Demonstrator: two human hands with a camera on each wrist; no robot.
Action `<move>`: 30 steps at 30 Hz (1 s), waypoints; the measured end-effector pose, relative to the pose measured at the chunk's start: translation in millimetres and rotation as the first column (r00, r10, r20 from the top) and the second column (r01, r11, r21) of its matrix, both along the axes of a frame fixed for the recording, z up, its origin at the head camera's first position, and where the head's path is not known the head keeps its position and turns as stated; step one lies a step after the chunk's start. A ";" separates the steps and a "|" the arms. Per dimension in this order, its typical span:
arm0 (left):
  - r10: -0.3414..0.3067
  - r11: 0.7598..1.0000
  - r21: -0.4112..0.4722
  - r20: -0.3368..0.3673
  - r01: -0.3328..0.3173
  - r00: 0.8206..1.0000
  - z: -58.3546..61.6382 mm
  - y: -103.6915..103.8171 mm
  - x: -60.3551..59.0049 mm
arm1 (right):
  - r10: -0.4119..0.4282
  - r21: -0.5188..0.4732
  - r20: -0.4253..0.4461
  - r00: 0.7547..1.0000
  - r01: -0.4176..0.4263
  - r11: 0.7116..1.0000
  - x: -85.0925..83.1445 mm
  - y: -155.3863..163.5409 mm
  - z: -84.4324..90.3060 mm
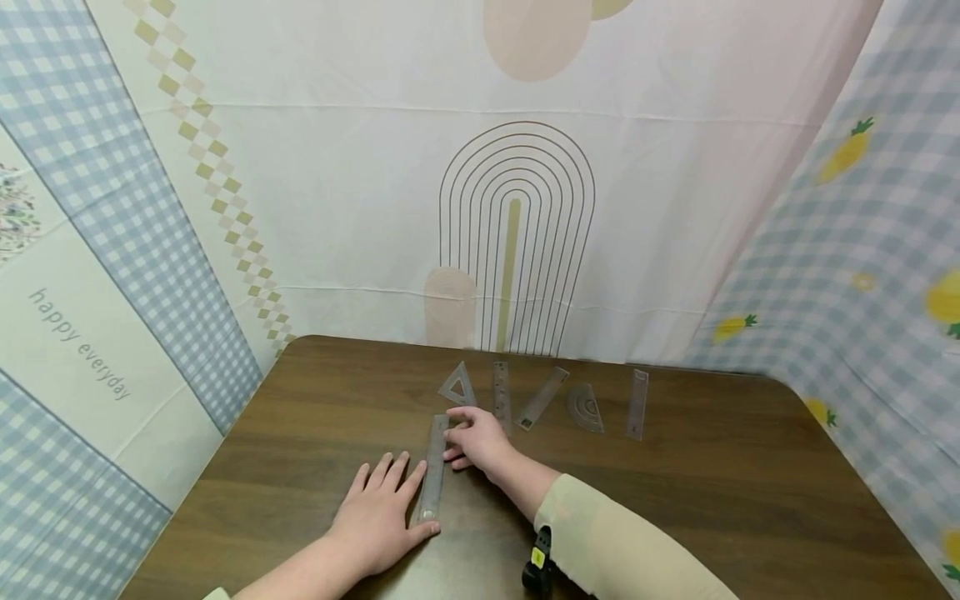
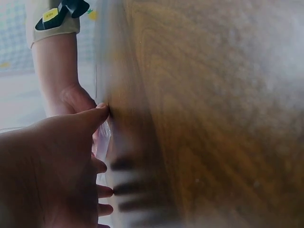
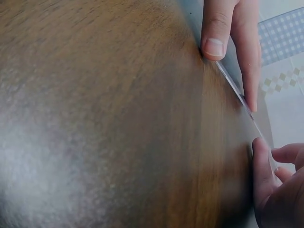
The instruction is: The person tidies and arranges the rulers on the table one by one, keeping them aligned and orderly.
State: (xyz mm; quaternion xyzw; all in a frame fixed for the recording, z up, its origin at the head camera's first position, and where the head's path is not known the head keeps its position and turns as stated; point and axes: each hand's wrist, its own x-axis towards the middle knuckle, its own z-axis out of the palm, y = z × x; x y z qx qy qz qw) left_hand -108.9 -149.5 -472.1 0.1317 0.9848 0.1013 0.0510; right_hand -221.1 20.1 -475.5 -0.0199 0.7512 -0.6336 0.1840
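A clear plastic ruler [image 1: 435,467] lies lengthwise on the brown table between the two hands. To its left, the left hand [image 1: 378,512] rests with fingers straight and spread. Its thumb reaches the ruler's near end, and the index fingertip is right at the left edge. The right hand [image 1: 480,442] is at the ruler's far right side, its fingers bent. In the right wrist view, the right hand [image 3: 280,190] has its thumb on one side of the thin ruler edge [image 3: 235,88] and fingertips on the other, pinching it.
Along the back lie a clear set square [image 1: 459,385], a ruler with holes [image 1: 501,392], a slanted ruler [image 1: 543,400], a protractor [image 1: 586,408] and another ruler [image 1: 637,404]. Patterned cloth [image 1: 360,208] hangs behind the table [image 1: 712,483] and at both sides.
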 end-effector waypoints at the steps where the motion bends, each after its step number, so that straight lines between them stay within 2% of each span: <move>1: 0.001 1.000 0.003 0.000 -0.001 1.000 -0.1 0.0 0.1 | 0.001 0.017 -0.003 1.000 -0.001 1.000 -0.1 -0.2 0.6; 7: -0.005 1.000 0.014 0.009 0.005 1.000 -1.2 -2.0 0.5 | 0.028 0.098 -0.010 1.000 -0.027 0.995 -0.5 1.3 1.0; 13: -0.013 1.000 0.005 0.028 0.013 1.000 -1.3 -3.9 0.0 | 0.058 0.115 0.025 0.998 -0.061 0.992 -0.5 3.6 1.3; 21: -0.016 1.000 0.008 0.057 0.016 0.998 1.8 -3.5 0.4 | 0.066 0.154 0.027 0.997 -0.069 0.986 0.1 2.4 2.0; 30: -0.017 1.000 0.014 0.060 0.016 0.998 0.3 -5.1 0.7 | 0.080 0.284 -0.019 0.997 -0.072 0.956 -0.8 -1.9 -0.2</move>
